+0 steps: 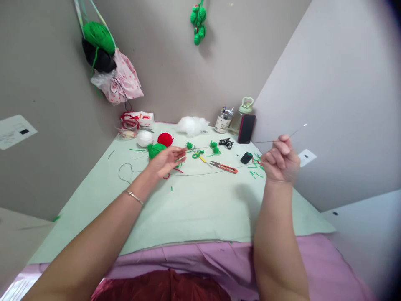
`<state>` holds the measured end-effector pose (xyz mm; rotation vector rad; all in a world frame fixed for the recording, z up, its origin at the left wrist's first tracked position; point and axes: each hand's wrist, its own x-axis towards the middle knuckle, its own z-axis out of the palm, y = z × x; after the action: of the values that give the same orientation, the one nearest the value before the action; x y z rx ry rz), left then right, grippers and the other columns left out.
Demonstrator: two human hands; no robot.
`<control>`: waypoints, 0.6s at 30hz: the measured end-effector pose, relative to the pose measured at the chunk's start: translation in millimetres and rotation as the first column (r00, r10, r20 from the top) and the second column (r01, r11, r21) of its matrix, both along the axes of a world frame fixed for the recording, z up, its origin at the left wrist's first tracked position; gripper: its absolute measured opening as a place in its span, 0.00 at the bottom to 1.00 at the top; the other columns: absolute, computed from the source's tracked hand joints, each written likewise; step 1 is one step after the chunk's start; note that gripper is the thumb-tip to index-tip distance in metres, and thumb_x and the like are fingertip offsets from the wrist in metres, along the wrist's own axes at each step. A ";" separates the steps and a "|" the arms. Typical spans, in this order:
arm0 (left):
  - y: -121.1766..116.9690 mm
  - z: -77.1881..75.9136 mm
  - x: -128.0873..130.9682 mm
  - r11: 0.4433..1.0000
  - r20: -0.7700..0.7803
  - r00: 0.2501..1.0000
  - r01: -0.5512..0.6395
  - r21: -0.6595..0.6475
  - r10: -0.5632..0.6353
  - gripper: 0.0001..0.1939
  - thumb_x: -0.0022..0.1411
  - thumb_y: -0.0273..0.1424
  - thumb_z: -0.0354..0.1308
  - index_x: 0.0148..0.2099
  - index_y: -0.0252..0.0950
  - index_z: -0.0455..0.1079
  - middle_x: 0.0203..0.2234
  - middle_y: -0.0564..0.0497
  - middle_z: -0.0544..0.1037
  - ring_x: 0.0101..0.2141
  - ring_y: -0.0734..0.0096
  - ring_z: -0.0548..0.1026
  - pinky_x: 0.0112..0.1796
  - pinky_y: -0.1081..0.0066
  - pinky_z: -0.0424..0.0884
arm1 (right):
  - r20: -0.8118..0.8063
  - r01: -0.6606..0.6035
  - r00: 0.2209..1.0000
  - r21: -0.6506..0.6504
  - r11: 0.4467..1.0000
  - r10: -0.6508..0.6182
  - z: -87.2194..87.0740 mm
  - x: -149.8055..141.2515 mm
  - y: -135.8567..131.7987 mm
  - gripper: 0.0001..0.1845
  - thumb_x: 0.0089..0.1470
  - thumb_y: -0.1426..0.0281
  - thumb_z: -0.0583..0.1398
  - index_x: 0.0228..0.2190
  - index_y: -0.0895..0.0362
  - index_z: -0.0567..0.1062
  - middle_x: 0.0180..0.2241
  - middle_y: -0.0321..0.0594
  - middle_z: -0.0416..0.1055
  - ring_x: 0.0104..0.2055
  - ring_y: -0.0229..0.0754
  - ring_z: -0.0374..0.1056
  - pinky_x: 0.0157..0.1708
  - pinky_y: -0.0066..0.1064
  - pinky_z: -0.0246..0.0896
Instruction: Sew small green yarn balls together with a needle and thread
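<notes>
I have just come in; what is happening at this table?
A person's raised right hand holds dark thread, which stretches toward the left hand. A thin, needle-like piece sticks out above the right hand. The left hand is beside a small green ball; whether it grips anything is unclear. Orange-handled snips and a black spool are on the table.

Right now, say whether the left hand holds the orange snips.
No: the orange snips lie on the table, apart from the left hand.
</notes>
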<state>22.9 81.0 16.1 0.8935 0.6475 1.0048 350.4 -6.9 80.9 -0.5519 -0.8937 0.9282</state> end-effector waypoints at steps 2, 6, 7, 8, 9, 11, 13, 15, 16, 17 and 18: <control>-0.4 9.0 -27.4 0.990 0.148 0.986 -0.060 -0.124 0.078 0.04 0.51 0.24 0.60 0.33 0.33 0.72 0.34 0.47 0.79 0.38 0.70 0.77 0.46 0.66 0.74 | -0.039 -0.009 0.999 -0.017 1.000 0.009 -1.4 3.7 3.4 0.07 0.60 0.74 0.60 0.30 0.52 0.75 0.17 0.23 0.57 0.10 0.23 0.29 0.05 0.22 0.40; 3.0 18.4 -75.4 0.983 0.242 0.959 -0.118 -0.138 0.149 0.03 0.53 0.21 0.57 0.31 0.33 0.69 0.25 0.52 0.75 0.30 0.75 0.75 0.36 0.73 0.74 | -0.126 -0.031 0.992 -0.049 0.998 0.025 -7.2 13.2 12.4 0.08 0.60 0.77 0.60 0.30 0.55 0.75 0.18 0.23 0.63 0.09 0.22 0.33 0.06 0.19 0.44; 4.7 18.6 -84.8 0.985 0.249 0.957 -0.120 -0.128 0.149 0.04 0.54 0.21 0.57 0.30 0.34 0.68 0.23 0.54 0.72 0.28 0.77 0.74 0.34 0.74 0.73 | -0.148 -0.028 0.989 -0.062 0.998 0.019 -8.9 15.3 14.7 0.08 0.60 0.77 0.60 0.30 0.55 0.75 0.18 0.24 0.64 0.09 0.22 0.34 0.06 0.18 0.45; 6.4 18.3 -93.0 0.985 0.248 0.957 -0.124 -0.116 0.150 0.05 0.55 0.21 0.58 0.30 0.35 0.67 0.22 0.56 0.71 0.27 0.78 0.73 0.34 0.75 0.73 | -0.172 -0.023 0.985 -0.075 0.997 0.010 -10.6 16.8 16.8 0.08 0.60 0.77 0.59 0.30 0.55 0.75 0.19 0.24 0.66 0.09 0.22 0.36 0.06 0.18 0.46; 7.9 17.6 -99.7 0.985 0.239 0.958 -0.136 -0.104 0.157 0.05 0.56 0.22 0.60 0.31 0.35 0.67 0.21 0.57 0.69 0.26 0.78 0.72 0.35 0.75 0.73 | -0.197 -0.020 0.980 -0.087 0.996 0.003 -12.1 17.8 18.6 0.08 0.61 0.77 0.59 0.30 0.56 0.74 0.19 0.24 0.67 0.08 0.22 0.37 0.07 0.17 0.47; 9.3 15.5 -108.6 0.983 0.216 0.960 -0.166 -0.079 0.180 0.07 0.57 0.23 0.63 0.33 0.36 0.67 0.20 0.59 0.69 0.27 0.78 0.73 0.36 0.74 0.74 | -0.230 -0.027 0.973 -0.101 0.994 0.003 -14.7 18.1 21.6 0.07 0.60 0.78 0.60 0.30 0.56 0.74 0.20 0.25 0.69 0.08 0.21 0.39 0.07 0.17 0.48; 8.1 13.6 -112.4 0.977 0.200 0.956 -0.204 -0.066 0.213 0.07 0.57 0.23 0.64 0.33 0.36 0.68 0.19 0.59 0.68 0.28 0.76 0.74 0.38 0.72 0.76 | -0.239 -0.046 0.971 -0.104 0.994 0.019 -16.4 17.2 23.5 0.06 0.58 0.77 0.62 0.30 0.56 0.74 0.20 0.25 0.70 0.08 0.21 0.41 0.07 0.17 0.49; 4.7 12.6 -112.7 0.971 0.189 0.952 -0.232 -0.063 0.240 0.06 0.56 0.22 0.62 0.34 0.35 0.69 0.19 0.59 0.68 0.28 0.76 0.74 0.41 0.70 0.77 | -0.242 -0.058 0.970 -0.105 0.993 0.031 -17.4 16.7 24.4 0.06 0.57 0.77 0.63 0.30 0.55 0.75 0.21 0.25 0.71 0.09 0.22 0.40 0.07 0.18 0.49; 2.6 12.5 -112.3 0.970 0.176 0.954 -0.237 -0.059 0.243 0.06 0.55 0.21 0.61 0.34 0.35 0.69 0.19 0.58 0.68 0.27 0.77 0.74 0.42 0.68 0.77 | -0.246 -0.058 0.969 -0.106 0.993 0.030 -17.8 16.9 24.5 0.06 0.57 0.78 0.63 0.30 0.55 0.75 0.21 0.25 0.71 0.09 0.22 0.40 0.06 0.18 0.50; 0.6 12.4 -111.8 0.970 0.154 0.958 -0.240 -0.045 0.244 0.07 0.53 0.20 0.61 0.35 0.34 0.70 0.20 0.58 0.69 0.26 0.78 0.72 0.44 0.67 0.77 | -0.248 -0.057 0.968 -0.107 0.993 0.029 -18.1 17.5 24.4 0.07 0.56 0.78 0.64 0.30 0.55 0.75 0.21 0.25 0.71 0.09 0.22 0.40 0.06 0.19 0.50; -1.1 12.2 -111.3 0.969 0.122 0.962 -0.244 -0.021 0.245 0.09 0.51 0.19 0.61 0.36 0.34 0.70 0.21 0.58 0.69 0.25 0.80 0.71 0.45 0.66 0.77 | -0.247 -0.055 0.969 -0.106 0.993 0.028 -18.3 18.3 24.0 0.07 0.55 0.78 0.64 0.30 0.54 0.74 0.21 0.25 0.71 0.09 0.22 0.39 0.06 0.19 0.49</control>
<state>-88.4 79.9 28.4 0.7506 0.6655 1.2697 368.7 17.1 62.6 -0.5032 -0.6348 1.0646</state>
